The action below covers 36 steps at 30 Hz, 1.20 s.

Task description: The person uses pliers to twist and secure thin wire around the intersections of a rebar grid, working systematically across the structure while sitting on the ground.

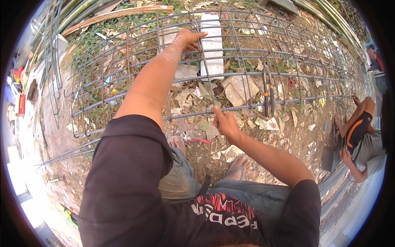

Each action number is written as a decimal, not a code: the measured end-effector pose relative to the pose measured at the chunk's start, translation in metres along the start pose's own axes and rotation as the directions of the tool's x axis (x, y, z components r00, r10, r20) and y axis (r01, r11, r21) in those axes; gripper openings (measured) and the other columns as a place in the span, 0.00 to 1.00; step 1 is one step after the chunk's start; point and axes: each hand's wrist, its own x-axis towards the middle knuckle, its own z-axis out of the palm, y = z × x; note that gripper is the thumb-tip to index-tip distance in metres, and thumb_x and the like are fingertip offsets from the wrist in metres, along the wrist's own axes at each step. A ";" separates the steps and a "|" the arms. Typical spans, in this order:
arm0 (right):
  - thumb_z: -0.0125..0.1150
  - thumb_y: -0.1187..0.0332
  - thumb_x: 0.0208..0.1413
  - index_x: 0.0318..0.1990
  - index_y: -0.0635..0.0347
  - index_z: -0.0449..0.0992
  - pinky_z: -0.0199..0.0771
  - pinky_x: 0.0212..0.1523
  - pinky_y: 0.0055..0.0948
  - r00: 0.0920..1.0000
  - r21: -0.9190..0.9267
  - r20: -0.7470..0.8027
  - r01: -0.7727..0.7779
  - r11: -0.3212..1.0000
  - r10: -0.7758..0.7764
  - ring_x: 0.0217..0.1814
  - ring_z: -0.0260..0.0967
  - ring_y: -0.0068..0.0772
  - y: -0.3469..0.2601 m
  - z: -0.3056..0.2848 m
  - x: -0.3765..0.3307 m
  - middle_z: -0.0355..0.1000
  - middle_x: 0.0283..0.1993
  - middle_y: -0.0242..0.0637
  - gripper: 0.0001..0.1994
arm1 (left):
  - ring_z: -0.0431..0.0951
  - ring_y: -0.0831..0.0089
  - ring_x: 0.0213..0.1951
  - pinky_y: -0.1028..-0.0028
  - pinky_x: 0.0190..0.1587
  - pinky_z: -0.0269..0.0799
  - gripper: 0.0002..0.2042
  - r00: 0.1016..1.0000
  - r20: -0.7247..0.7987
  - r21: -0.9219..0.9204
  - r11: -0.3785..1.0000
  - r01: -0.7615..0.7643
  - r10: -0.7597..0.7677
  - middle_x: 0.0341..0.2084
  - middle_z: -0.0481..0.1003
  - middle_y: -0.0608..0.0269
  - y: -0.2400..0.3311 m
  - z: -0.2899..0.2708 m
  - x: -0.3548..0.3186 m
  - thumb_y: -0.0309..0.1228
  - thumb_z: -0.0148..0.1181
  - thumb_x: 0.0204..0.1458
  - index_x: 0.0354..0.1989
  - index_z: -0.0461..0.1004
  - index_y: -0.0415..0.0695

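Observation:
A long cage of steel bars (296, 99) with square wire stirrups lies across the ground before me. My left hand (190, 39) reaches over it to the far side and grips a steel stirrup (207, 71), one digit stretched across the rod. At the near long bar, my right hand (226, 125) is closed at the lower end of this same stirrup, thumb pointing up along it. Pincers (268, 92) with orange and black handles hang on the cage, right of my right hand. Beneath the stirrup lies a white block (212, 45).
Rubble, paper scraps and leaves cover the ground. A flat stone (240, 89) lies under the cage. Bamboo poles (84, 13) and a wooden plank (119, 14) lie at the far left. Another person (362, 131) crouches at the right, beside a bundle of rods (335, 185).

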 end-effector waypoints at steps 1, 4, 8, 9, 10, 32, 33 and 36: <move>0.51 0.37 0.65 0.19 0.60 0.68 0.46 0.13 0.24 1.000 0.001 0.012 -0.002 1.000 0.002 0.11 0.50 0.19 0.000 0.001 0.001 0.59 0.15 0.27 0.34 | 0.85 0.61 0.42 0.61 0.48 0.78 0.42 1.000 0.017 -0.020 1.000 -0.009 0.010 0.40 0.84 0.49 -0.002 -0.004 -0.002 0.63 0.68 0.47 0.51 0.75 0.29; 0.51 0.37 0.64 0.17 0.62 0.71 0.56 0.22 0.31 0.999 -0.028 0.002 -0.039 0.999 0.039 0.19 0.58 0.24 -0.006 0.001 -0.003 0.63 0.16 0.31 0.36 | 0.86 0.64 0.37 0.61 0.43 0.80 0.29 0.998 0.009 -0.067 0.996 -0.055 0.056 0.38 0.84 0.50 -0.003 -0.006 -0.009 0.56 0.70 0.51 0.41 0.81 0.36; 0.51 0.36 0.64 0.18 0.61 0.70 0.54 0.19 0.30 0.997 0.039 0.042 -0.073 0.997 0.071 0.17 0.57 0.23 -0.002 -0.001 -0.001 0.61 0.15 0.30 0.35 | 0.86 0.64 0.34 0.63 0.42 0.79 0.23 0.996 -0.020 -0.096 0.991 -0.094 0.092 0.37 0.84 0.51 -0.002 0.004 0.001 0.50 0.71 0.52 0.39 0.82 0.39; 0.50 0.36 0.64 0.19 0.61 0.70 0.52 0.17 0.29 0.996 0.044 0.037 -0.081 0.996 0.079 0.15 0.54 0.22 0.002 -0.005 0.001 0.60 0.15 0.28 0.35 | 0.85 0.64 0.33 0.63 0.41 0.79 0.22 0.996 -0.016 -0.107 0.990 -0.093 0.091 0.36 0.84 0.53 0.001 0.013 0.006 0.48 0.72 0.52 0.38 0.82 0.39; 0.50 0.36 0.64 0.19 0.61 0.70 0.52 0.17 0.29 0.996 0.043 0.038 -0.088 0.995 0.087 0.15 0.54 0.22 0.000 -0.003 0.001 0.60 0.15 0.28 0.35 | 0.85 0.64 0.31 0.63 0.41 0.79 0.20 0.996 -0.034 -0.112 0.990 -0.090 0.086 0.34 0.84 0.54 -0.001 0.010 0.013 0.47 0.72 0.52 0.37 0.82 0.38; 0.52 0.36 0.64 0.31 0.64 0.76 0.53 0.19 0.26 0.991 -0.138 0.115 -0.055 0.989 0.071 0.19 0.55 0.19 -0.003 0.010 0.003 0.63 0.19 0.29 0.33 | 0.83 0.66 0.27 0.64 0.37 0.82 0.18 0.985 -0.166 -0.143 0.987 -0.069 0.044 0.30 0.82 0.58 0.001 0.010 0.005 0.42 0.75 0.50 0.36 0.81 0.37; 0.52 0.36 0.64 0.32 0.65 0.77 0.54 0.20 0.26 0.993 -0.161 0.113 -0.026 0.987 0.045 0.20 0.55 0.19 -0.001 0.011 0.006 0.64 0.19 0.29 0.33 | 0.83 0.66 0.27 0.63 0.37 0.83 0.19 0.985 -0.166 -0.134 0.989 -0.059 0.036 0.31 0.82 0.57 0.002 0.007 0.001 0.42 0.75 0.50 0.37 0.80 0.37; 0.51 0.37 0.65 0.35 0.68 0.78 0.56 0.22 0.27 0.992 -0.169 0.123 0.021 0.985 0.000 0.21 0.56 0.19 0.003 0.008 0.008 0.65 0.20 0.29 0.34 | 0.84 0.65 0.27 0.62 0.38 0.83 0.20 0.984 -0.171 -0.106 0.993 -0.060 0.041 0.31 0.82 0.56 0.007 0.008 -0.009 0.42 0.75 0.49 0.37 0.80 0.36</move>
